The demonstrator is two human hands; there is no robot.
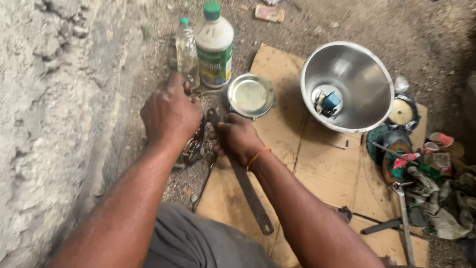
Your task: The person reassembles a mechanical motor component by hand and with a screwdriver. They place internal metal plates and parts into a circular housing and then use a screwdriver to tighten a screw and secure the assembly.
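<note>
At frame centre-left, left hand (171,111) clamps down over a small dark metal part (192,149), apparently steadying it, while right hand (238,139) fists the long flat steel wrench (245,186) angled across the brown cardboard sheet (322,168).

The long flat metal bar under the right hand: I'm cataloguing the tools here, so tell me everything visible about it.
The long flat dark metal bar looks like worn, dull grey steel, a narrow strip with a rounded lower end pierced by a small hole. It lies slanted on the brown cardboard sheet, its lower end toward the person. The right hand grips its upper part, hiding that stretch; the top end shows just above the hand, close to the left hand.
</note>
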